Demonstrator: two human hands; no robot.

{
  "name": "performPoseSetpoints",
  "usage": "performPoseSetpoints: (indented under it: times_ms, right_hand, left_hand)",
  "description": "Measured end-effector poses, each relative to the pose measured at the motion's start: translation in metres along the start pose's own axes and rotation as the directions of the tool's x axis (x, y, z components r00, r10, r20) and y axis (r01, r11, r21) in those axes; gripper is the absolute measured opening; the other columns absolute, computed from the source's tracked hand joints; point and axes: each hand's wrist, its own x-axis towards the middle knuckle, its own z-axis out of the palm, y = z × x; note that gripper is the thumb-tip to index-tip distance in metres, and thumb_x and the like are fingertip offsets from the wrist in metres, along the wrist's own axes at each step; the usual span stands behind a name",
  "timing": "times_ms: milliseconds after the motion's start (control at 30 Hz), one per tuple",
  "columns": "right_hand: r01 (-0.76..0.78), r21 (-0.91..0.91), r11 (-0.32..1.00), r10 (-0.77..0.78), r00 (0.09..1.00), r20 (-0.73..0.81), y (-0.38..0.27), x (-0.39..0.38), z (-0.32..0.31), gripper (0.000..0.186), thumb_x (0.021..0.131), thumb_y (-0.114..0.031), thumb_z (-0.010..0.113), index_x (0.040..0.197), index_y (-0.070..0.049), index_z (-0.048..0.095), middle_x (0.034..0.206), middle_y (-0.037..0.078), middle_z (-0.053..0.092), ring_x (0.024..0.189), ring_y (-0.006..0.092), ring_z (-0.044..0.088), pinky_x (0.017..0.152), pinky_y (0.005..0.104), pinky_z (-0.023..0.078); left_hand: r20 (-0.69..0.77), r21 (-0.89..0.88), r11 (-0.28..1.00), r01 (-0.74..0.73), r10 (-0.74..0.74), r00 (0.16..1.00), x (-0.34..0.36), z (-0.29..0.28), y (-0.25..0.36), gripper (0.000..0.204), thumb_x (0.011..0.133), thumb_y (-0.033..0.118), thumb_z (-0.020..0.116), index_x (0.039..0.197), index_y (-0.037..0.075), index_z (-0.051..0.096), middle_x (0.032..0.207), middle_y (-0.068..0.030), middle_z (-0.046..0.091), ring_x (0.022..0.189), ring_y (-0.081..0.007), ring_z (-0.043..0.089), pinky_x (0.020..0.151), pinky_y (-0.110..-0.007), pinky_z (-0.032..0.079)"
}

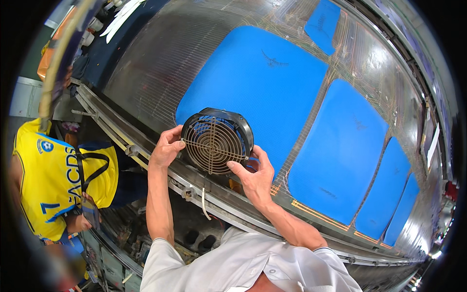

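Observation:
A round black fan point(212, 141) with a wire grille of rings and crossed bars is held near the front edge of the long metal table point(136, 73), in front of a large blue fabric panel point(253, 78). My left hand point(168, 148) grips the fan's left rim, thumb at the grille's edge. My right hand point(255, 175) grips its lower right side, thumb on the grille, other fingers partly hidden behind it. A white cable point(204, 199) dangles below the fan.
More blue panels point(338, 151) lie to the right on the table. A metal rail point(189, 193) runs along the front edge. A co-worker in a yellow shirt point(68, 185) is at the left, holding a phone point(91, 212). White strips point(121, 17) lie at the back left.

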Motion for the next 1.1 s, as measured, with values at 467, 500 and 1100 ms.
performPoseSetpoints:
  times_ms: [467,500,1100]
  right_hand:
    - [-0.099,0.045,0.994,0.098,0.995,0.017,0.000,0.006,-0.002,0.060,0.074,-0.010,0.085,0.124,0.002,0.054,0.113,0.009,0.060,0.094,0.0187,0.066,0.081,0.0309,0.059]
    - [-0.095,0.048,0.994,0.094,0.995,0.019,0.001,0.006,-0.002,0.060,0.074,-0.010,0.084,0.125,0.002,0.054,0.113,0.009,0.060,0.094,0.0187,0.066,0.082,0.0309,0.059]
    - [-0.142,0.059,0.988,0.137,0.987,0.083,-0.012,0.004,-0.010,0.072,0.074,0.003,0.082,0.134,0.005,0.042,0.112,0.014,0.063,0.098,0.0193,0.064,0.082,0.0303,0.055]
  left_hand:
    - [-0.068,0.063,0.995,0.074,-0.069,0.995,-0.003,0.005,0.005,0.065,0.073,0.028,0.083,0.124,-0.005,0.060,0.114,-0.0066,0.064,0.106,-0.0155,0.058,0.096,-0.030,0.043]
    - [-0.072,0.078,0.994,0.072,-0.067,0.995,-0.003,0.006,0.005,0.066,0.073,0.030,0.083,0.124,-0.004,0.060,0.113,-0.0059,0.064,0.105,-0.0157,0.058,0.096,-0.030,0.042]
    - [-0.081,0.028,1.000,-0.005,0.007,0.997,-0.014,0.016,0.016,0.071,0.067,0.020,0.085,0.127,-0.006,0.060,0.116,-0.0083,0.061,0.112,-0.0192,0.056,0.103,-0.031,0.040]
